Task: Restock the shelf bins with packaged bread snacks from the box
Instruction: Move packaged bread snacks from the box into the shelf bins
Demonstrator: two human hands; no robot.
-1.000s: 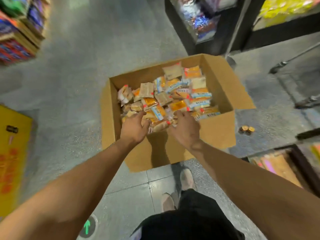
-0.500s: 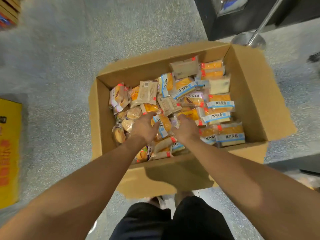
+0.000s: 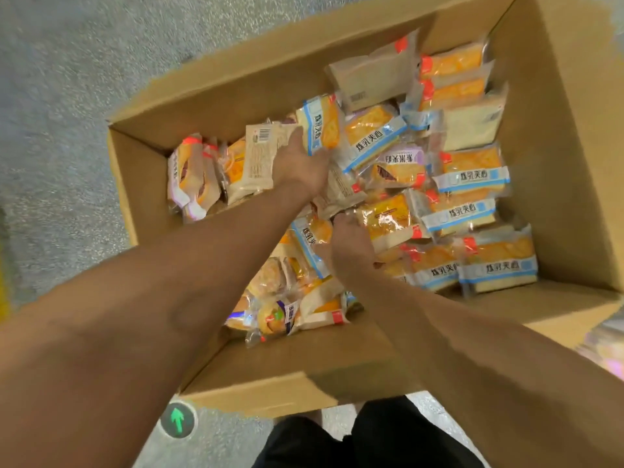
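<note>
An open cardboard box [image 3: 135,184] on the floor holds several packaged bread snacks, most of them orange with blue-and-white bands. My left hand [image 3: 300,163] reaches deep into the box. Its fingers stretch forward between a beige packet [image 3: 260,160] and a blue-banded packet [image 3: 320,126], touching both. My right hand [image 3: 351,238] is nearer the box's middle, fingers curled down onto the edge of an orange packet [image 3: 388,221]. Its fingertips are hidden in the pile. A round bun packet [image 3: 273,319] lies against the near wall.
Grey speckled floor surrounds the box. A round green arrow marker [image 3: 178,421] is on the floor by my legs in black trousers [image 3: 371,440]. A blurred yellow edge [image 3: 2,285] shows at far left, and colourful packaging [image 3: 607,342] at far right.
My head has dropped closer over the box. My left hand has moved from the near packets toward the back of the pile. My right hand stays near the middle, digging in.
</note>
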